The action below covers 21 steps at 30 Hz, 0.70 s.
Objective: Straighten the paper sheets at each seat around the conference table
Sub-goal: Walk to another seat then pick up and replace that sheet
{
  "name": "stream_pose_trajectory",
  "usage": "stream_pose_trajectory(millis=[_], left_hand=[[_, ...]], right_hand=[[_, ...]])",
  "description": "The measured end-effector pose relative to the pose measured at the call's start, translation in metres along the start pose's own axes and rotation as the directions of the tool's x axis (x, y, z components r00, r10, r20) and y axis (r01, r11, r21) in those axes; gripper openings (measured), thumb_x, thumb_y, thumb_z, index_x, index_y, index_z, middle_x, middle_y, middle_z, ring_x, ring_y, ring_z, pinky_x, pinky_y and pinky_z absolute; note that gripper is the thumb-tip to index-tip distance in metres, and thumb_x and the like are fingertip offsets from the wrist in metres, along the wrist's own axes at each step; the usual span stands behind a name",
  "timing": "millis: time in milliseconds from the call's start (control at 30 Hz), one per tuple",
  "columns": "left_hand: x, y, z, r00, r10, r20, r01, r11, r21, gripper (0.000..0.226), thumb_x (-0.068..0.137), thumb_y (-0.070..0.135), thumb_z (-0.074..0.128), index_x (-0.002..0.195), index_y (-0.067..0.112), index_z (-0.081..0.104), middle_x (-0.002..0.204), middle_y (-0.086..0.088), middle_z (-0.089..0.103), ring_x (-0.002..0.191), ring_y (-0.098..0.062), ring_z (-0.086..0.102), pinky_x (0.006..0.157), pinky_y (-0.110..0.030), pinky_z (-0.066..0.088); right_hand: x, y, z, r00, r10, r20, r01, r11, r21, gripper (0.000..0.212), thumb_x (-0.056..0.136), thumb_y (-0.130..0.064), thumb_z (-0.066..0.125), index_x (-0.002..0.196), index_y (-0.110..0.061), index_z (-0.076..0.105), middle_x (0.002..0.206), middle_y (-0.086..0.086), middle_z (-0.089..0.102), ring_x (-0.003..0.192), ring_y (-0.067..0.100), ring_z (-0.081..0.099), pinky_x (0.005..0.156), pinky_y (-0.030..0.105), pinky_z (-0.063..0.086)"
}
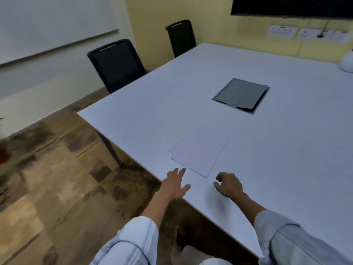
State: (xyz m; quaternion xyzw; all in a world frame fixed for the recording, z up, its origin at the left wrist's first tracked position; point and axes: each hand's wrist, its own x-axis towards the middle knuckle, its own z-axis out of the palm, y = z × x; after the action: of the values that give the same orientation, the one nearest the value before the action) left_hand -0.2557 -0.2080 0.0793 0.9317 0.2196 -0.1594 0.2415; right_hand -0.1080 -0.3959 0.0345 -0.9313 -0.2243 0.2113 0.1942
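Note:
White paper sheets (pixel 198 153) lie near the front edge of the white conference table (pixel 286 150), slightly fanned so one sheet's corner peeks out at the left. My left hand (pixel 176 183) rests flat at the table edge, fingers spread, fingertips just short of the sheets' near left corner. My right hand (pixel 228 185) hovers on the table to the right of the sheets' near corner, fingers loosely curled, holding nothing. Neither hand touches the paper.
A grey cable box lid (pixel 241 95) is set into the table's middle. Two black chairs (pixel 116 64) (pixel 181 37) stand along the left side. A white object (pixel 346 62) sits at the far right. Patterned floor lies to the left.

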Motion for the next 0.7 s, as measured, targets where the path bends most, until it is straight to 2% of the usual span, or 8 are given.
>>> stream_pose_trajectory(millis=[167,333,433,533,633,700], left_hand=[[0.092,-0.043,-0.024,0.996,0.023,0.084,-0.019,0.999,-0.047,0.073,0.098,0.046,0.048,0.157,0.024,0.012,0.166,-0.007,0.010,0.152,-0.030,0.010,0.120,-0.050,0.023],[0.171,-0.069,-0.042,0.986,0.002,0.167,0.030,0.982,-0.187,0.076,0.097,0.040,0.054,0.157,0.020,0.013,0.164,-0.011,0.018,0.150,-0.032,0.018,0.121,-0.045,0.022],[0.205,-0.070,-0.045,0.977,-0.103,0.187,0.149,0.957,-0.248,0.078,0.095,0.036,0.059,0.156,0.015,0.015,0.159,-0.016,0.028,0.145,-0.035,0.029,0.118,-0.043,0.028],[0.222,-0.064,-0.045,0.967,-0.216,0.132,0.246,0.928,-0.281,0.079,0.089,0.034,0.066,0.152,0.010,0.025,0.147,-0.018,0.043,0.137,-0.035,0.042,0.110,-0.041,0.039],[0.238,-0.062,-0.047,0.951,-0.268,0.151,0.302,0.905,-0.299,0.078,0.083,0.032,0.072,0.145,0.005,0.032,0.140,-0.016,0.050,0.132,-0.032,0.049,0.105,-0.038,0.043],[0.248,-0.064,-0.049,0.939,-0.289,0.185,0.334,0.892,-0.303,0.066,0.080,0.027,0.073,0.134,0.003,0.042,0.133,-0.016,0.056,0.125,-0.033,0.055,0.101,-0.037,0.047]], right_hand=[[0.071,-0.023,0.024,0.980,0.192,-0.056,-0.188,0.979,0.074,0.035,0.086,-0.038,0.067,0.113,-0.015,0.066,0.117,0.007,0.067,0.108,0.027,0.064,0.085,0.034,0.051],[0.117,-0.040,0.035,0.908,0.416,-0.057,-0.406,0.905,0.129,0.062,0.080,-0.046,0.074,0.126,-0.011,0.051,0.124,0.012,0.052,0.112,0.036,0.060,0.087,0.041,0.050],[0.133,-0.050,0.035,0.854,0.518,-0.040,-0.506,0.847,0.162,0.072,0.077,-0.039,0.080,0.131,-0.009,0.043,0.127,0.015,0.049,0.113,0.039,0.059,0.088,0.043,0.051],[0.141,-0.055,0.036,0.797,0.604,-0.013,-0.586,0.779,0.226,0.079,0.074,-0.033,0.084,0.133,-0.007,0.040,0.127,0.018,0.051,0.115,0.041,0.058,0.091,0.044,0.051],[0.147,-0.058,0.033,0.751,0.659,0.026,-0.643,0.722,0.257,0.076,0.072,-0.028,0.086,0.129,-0.005,0.041,0.122,0.021,0.058,0.112,0.039,0.061,0.088,0.042,0.052],[0.148,-0.061,0.032,0.723,0.690,0.041,-0.670,0.685,0.285,0.071,0.071,-0.024,0.086,0.125,-0.006,0.044,0.118,0.020,0.061,0.107,0.039,0.064,0.083,0.040,0.052]])
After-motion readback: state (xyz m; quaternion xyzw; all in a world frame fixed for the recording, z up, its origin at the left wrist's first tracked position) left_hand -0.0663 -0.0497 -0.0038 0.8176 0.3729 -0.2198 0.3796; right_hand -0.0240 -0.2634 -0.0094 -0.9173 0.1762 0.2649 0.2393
